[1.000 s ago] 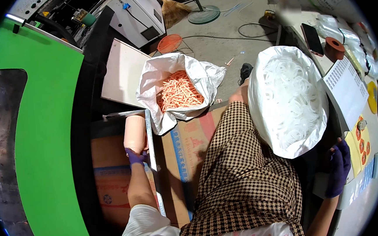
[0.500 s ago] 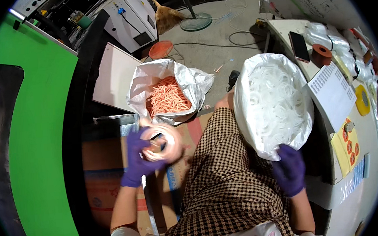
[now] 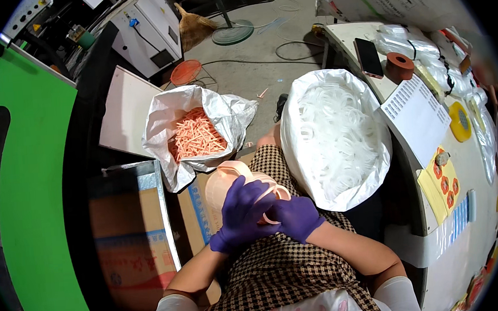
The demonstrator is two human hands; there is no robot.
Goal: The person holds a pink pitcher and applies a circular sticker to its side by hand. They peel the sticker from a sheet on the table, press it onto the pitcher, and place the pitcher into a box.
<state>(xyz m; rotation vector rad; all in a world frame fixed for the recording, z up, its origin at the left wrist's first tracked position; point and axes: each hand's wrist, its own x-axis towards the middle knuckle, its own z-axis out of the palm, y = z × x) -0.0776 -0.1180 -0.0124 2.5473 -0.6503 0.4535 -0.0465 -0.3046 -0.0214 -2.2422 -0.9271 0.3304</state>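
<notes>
Centre frame, my left hand (image 3: 245, 214) grips the peach jug (image 3: 219, 190); my right hand (image 3: 297, 217) works at its open end, its hold unclear. Rim work, I'd judge; next calls for steady support.

Above the checked apron (image 3: 269, 284), a purple-gloved left hand (image 3: 243, 216) holds a tilted peach mug (image 3: 219, 191), its fingers curled over the side. The gloved right hand (image 3: 296, 218) is at the mug's lower right end, its fingertips partly hidden. Ahead, a white sack (image 3: 238, 120) holds peach sticks (image 3: 198, 137); to its right, a larger white bag (image 3: 304, 172) is filled with clear rings (image 3: 340, 134). On the right-hand surface (image 3: 478, 168) lie a phone (image 3: 368, 58), a brown roll (image 3: 398, 66) and a printed sheet (image 3: 417, 120). A green machine (image 3: 36, 170) stands at left.
</notes>
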